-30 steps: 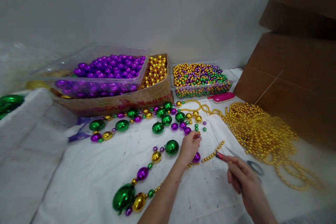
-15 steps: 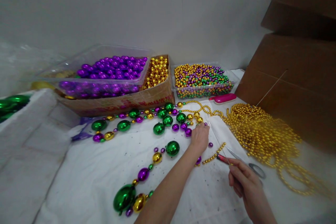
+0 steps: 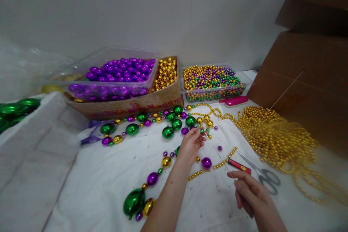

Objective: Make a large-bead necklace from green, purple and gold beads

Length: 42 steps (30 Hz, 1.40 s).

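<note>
Two bare hands: left hand (image 3: 190, 145), right hand (image 3: 251, 195). One thin metal needle (image 3: 219, 156). One clear plastic tub of purple round beads (image 3: 108, 92). One clear plastic tub of mixed small gold, green and purple beads (image 3: 214, 95). One brown cardboard box of gold beads (image 3: 130, 104). One pair of grey-handled scissors (image 3: 268, 178). One red pen-shaped tool (image 3: 240, 167). One pink-handled tool (image 3: 235, 100). One heap of gold bead strands (image 3: 274, 137). Beads in the tubs, box and heap: too many to count.

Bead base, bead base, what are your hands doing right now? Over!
Right hand grips needle at low end. Left hand pinched shut at its tip, by loose beads. Scissors beside right hand, nothing blocking. Over.
</note>
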Motion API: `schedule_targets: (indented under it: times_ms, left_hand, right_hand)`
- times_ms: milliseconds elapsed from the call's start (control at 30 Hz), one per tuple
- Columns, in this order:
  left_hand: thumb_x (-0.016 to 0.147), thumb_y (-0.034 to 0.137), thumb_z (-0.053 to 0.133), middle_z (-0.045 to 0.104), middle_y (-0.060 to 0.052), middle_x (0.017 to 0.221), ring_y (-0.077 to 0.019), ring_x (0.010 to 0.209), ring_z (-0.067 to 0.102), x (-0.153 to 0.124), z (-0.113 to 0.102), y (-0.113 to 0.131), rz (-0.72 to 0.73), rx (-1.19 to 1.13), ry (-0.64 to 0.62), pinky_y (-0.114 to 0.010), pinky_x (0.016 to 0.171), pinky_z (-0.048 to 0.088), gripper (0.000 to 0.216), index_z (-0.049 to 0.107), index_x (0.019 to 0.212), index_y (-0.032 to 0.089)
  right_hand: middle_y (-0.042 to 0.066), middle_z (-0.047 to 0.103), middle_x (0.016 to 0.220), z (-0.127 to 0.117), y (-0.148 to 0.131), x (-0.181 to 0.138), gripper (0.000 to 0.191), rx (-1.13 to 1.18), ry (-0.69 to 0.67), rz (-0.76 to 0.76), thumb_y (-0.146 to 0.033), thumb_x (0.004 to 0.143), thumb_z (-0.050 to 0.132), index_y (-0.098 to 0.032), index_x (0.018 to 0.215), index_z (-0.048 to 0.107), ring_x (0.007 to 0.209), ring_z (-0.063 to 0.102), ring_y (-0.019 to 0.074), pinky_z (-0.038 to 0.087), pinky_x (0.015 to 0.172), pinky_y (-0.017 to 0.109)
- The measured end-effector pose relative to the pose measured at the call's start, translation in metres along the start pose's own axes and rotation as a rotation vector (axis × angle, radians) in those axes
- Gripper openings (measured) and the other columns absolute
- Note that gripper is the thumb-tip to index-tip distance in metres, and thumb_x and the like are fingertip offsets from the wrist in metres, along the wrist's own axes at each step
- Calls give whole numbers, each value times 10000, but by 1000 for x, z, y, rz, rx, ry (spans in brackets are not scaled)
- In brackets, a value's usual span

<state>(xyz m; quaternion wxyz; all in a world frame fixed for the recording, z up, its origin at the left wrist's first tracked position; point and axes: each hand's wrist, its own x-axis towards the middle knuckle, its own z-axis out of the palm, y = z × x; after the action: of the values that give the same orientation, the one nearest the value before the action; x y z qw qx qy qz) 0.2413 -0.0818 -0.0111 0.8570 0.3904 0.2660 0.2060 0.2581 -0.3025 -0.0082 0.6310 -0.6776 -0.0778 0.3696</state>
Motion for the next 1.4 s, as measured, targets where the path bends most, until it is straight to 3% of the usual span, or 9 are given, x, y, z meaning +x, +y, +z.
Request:
schedule_targets:
  times_ms: [600, 1400]
  left_hand:
    - [689, 198, 724, 655, -39, 917, -83, 727, 599, -9, -3, -1, 54, -54, 34, -192, 643, 466, 281, 633, 952, 160]
    - [679, 188, 734, 616, 8, 884, -59, 628, 556, -16, -3, 5, 156, 60, -1, -187, 569, 437, 436, 525, 1061, 182]
  right_hand:
    - [-39, 461, 437, 1, 0, -7, 460, -73, -29, -17, -554, 782, 575, -148, 995, 614, 396, 242, 64, 84, 414, 238]
    - [-51, 443, 464, -1, 1, -5, 440, -142, -98, -10, -526, 841, 506, -135, 1036, 559, 436, 249, 73, 102, 441, 250]
